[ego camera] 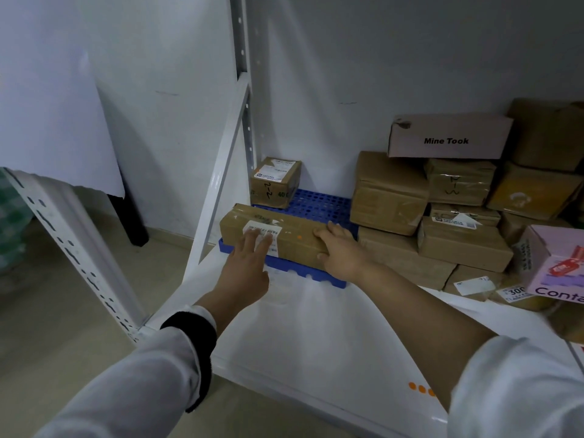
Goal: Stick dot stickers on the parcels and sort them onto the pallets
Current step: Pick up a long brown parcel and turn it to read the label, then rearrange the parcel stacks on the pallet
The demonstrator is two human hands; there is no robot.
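A long brown parcel (pixel 294 240) with a white barcode label and an orange dot sticker (pixel 299 237) lies on the front edge of a blue perforated pallet (pixel 319 202). My left hand (pixel 249 267) reaches with straight fingers onto the label at the parcel's left end. My right hand (pixel 339 251) lies on the parcel's right end, fingers spread on top and thumb down its front face. A small brown parcel (pixel 275 181) stands at the pallet's back left corner. A strip of orange dot stickers (pixel 422 388) lies on the white shelf near my right forearm.
A pile of brown parcels (pixel 442 216) fills the shelf to the right, with a pink "Mine Took" box (pixel 448 137) on top and another pink box (pixel 556 263) at the right edge. White rack uprights (pixel 243 90) stand at the left. The white shelf (pixel 300 327) lies under my arms.
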